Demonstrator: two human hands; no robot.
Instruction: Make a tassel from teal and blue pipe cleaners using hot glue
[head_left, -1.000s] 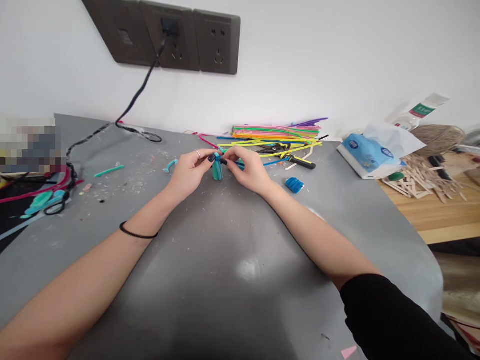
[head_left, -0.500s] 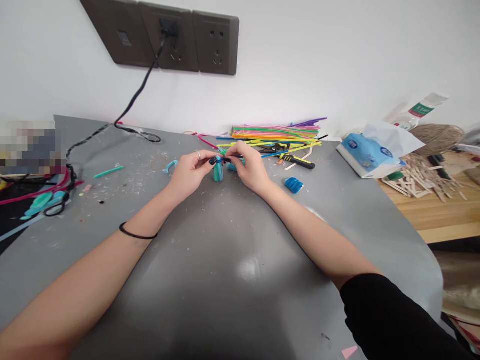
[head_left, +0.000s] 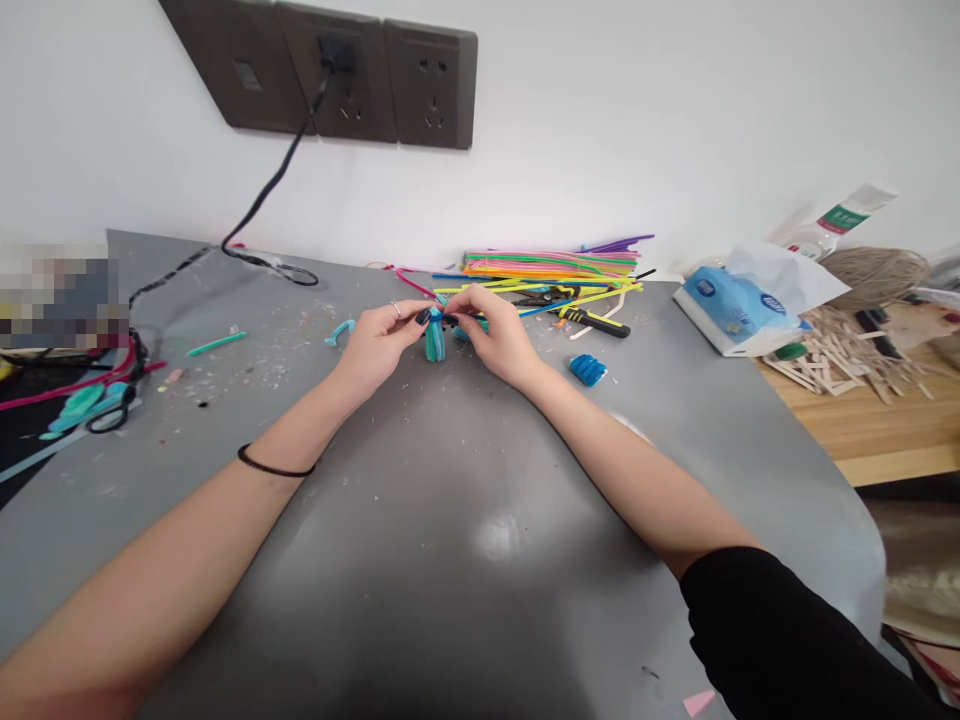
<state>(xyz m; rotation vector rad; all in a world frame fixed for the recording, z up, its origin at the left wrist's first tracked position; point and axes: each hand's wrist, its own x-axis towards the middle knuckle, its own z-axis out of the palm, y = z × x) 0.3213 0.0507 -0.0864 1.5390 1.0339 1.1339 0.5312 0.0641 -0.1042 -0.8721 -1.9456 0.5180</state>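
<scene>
Near the back of the grey table, my left hand (head_left: 386, 340) pinches the top of a small teal and light-blue pipe-cleaner piece (head_left: 435, 345), thumb against fingers. Close beside it, my right hand (head_left: 495, 335) is closed at the same spot, its fingertips on a dark thin strand by the piece's top. The fingers hide exactly how that strand runs. Another teal bit shows partly behind my right fingers. A bent light-blue pipe cleaner (head_left: 341, 333) lies left of my left hand, and a blue ribbed bundle (head_left: 588, 370) rests right of my right hand.
Behind my hands lie a bundle of coloured pipe cleaners (head_left: 551, 263) and yellow-black pliers (head_left: 596, 321). To the right are a tissue pack (head_left: 735, 305), wooden sticks (head_left: 832, 355) and twine (head_left: 874, 277). A black cord (head_left: 274, 185) hangs from the wall socket at left.
Both hands stay pinched at the teal piece, with only a slight shift of the fingers and the piece to the left. Nothing else has visibly moved.
</scene>
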